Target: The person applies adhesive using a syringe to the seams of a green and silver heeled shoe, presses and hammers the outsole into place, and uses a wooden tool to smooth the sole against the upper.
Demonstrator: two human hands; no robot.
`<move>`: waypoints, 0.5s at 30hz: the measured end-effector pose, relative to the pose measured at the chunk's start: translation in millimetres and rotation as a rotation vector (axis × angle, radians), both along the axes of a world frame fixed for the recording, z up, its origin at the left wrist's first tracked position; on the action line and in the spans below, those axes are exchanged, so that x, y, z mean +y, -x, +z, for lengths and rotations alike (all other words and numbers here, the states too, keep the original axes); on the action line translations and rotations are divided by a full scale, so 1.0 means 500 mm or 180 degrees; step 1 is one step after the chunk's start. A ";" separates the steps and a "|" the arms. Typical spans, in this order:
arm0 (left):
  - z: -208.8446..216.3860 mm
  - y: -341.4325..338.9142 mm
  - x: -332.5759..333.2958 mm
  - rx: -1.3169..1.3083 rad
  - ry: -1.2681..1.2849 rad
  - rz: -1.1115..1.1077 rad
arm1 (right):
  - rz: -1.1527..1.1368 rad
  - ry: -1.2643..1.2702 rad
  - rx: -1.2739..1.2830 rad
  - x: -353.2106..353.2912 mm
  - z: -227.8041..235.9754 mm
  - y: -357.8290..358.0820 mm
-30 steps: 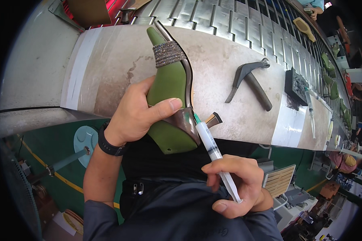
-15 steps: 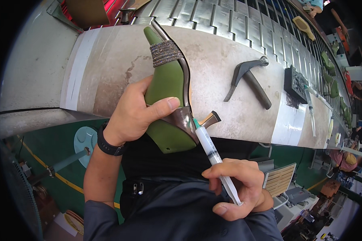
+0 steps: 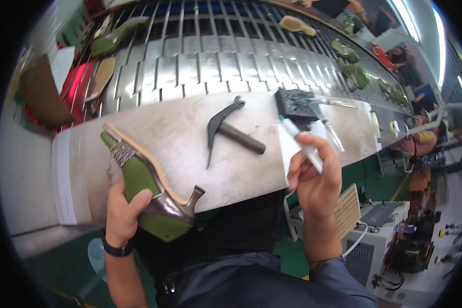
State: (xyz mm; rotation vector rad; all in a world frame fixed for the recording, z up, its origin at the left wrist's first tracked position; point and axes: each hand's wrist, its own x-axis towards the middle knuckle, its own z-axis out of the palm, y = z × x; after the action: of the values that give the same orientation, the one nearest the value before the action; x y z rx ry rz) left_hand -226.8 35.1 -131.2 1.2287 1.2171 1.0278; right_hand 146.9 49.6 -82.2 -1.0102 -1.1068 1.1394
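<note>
Heeled sandal (image 3: 173, 204) on green last (image 3: 140, 178), over the surface's (image 3: 182, 154) near edge – probably weighty, stiff; left hand (image 3: 122, 210) clasps the last's middle, seemingly the sound hold; syringe (image 3: 291, 128) above surface – likely light, slick, pinched in right hand (image 3: 317, 179)

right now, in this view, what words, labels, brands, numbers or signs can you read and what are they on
No text can be read anywhere in this view.
Syringe in the right hand: blurred, any markings unreadable.
Shoe in the left hand: no lettering can be made out.
Hammer on the worktable: none can be made out.
Background equipment: too small or blurred to tell.
</note>
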 end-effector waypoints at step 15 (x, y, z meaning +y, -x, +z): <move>0.060 0.111 -0.022 -0.0118 0.0469 -0.0034 | -0.0989 0.0098 -0.0637 0.028 -0.166 -0.054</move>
State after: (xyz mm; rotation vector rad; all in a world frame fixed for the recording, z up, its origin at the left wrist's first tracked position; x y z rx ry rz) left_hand -282.3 23.9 -101.5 1.0963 1.2340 0.9321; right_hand 174.2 63.4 -165.0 -1.2919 -1.0457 0.8207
